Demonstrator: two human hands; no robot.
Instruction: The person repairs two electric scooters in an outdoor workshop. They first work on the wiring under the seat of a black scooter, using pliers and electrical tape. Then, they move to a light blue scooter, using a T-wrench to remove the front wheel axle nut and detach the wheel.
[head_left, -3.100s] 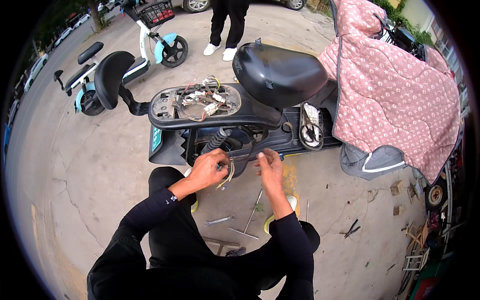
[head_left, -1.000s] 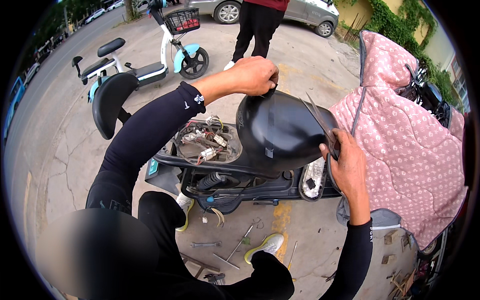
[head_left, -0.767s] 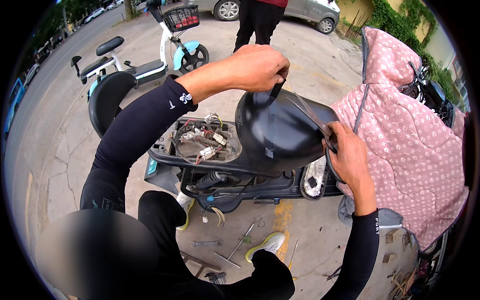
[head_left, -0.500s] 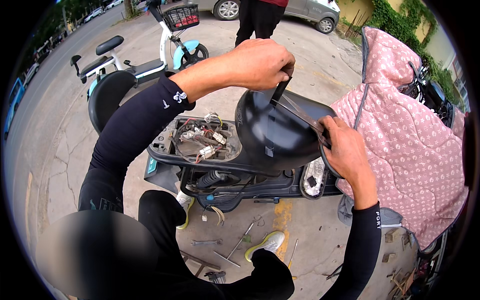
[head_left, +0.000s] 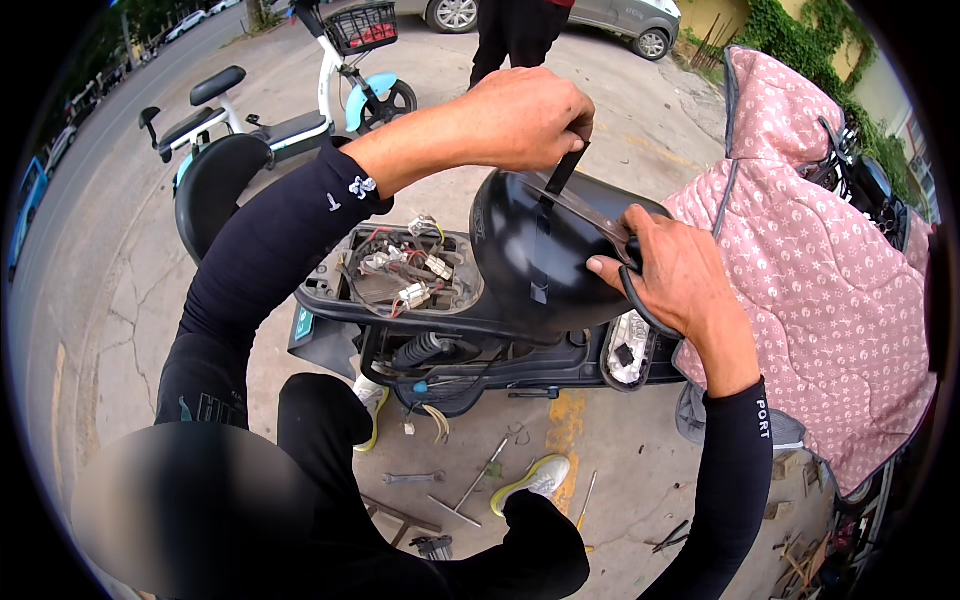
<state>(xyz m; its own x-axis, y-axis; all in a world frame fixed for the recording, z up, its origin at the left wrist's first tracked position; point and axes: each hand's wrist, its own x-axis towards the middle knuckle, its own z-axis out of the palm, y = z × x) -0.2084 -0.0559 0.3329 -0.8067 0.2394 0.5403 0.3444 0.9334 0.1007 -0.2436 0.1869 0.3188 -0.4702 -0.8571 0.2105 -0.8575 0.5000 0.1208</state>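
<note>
My left hand, raised over the scooter, is closed in a pinch on the upper end of a black tape strip. The strip runs down onto a glossy black scooter seat, where more tape lies flat on its side. My right hand grips a pair of scissors, its metal blades pointing left across the strip close to the seat; a dark handle loop shows below the fingers. Whether the blades are closed on the tape I cannot tell. Left of the seat, wires with white connectors fill an open bay in the scooter body.
A wrench, a T-handle tool and a screwdriver lie on the ground by my feet. A pink quilted cover drapes a vehicle at right. Behind stand a white-and-blue scooter and a person.
My right hand has shifted up and left with the scissors, bringing the blades farther across the strip. My left hand has moved slightly up and right, still holding the tape.
</note>
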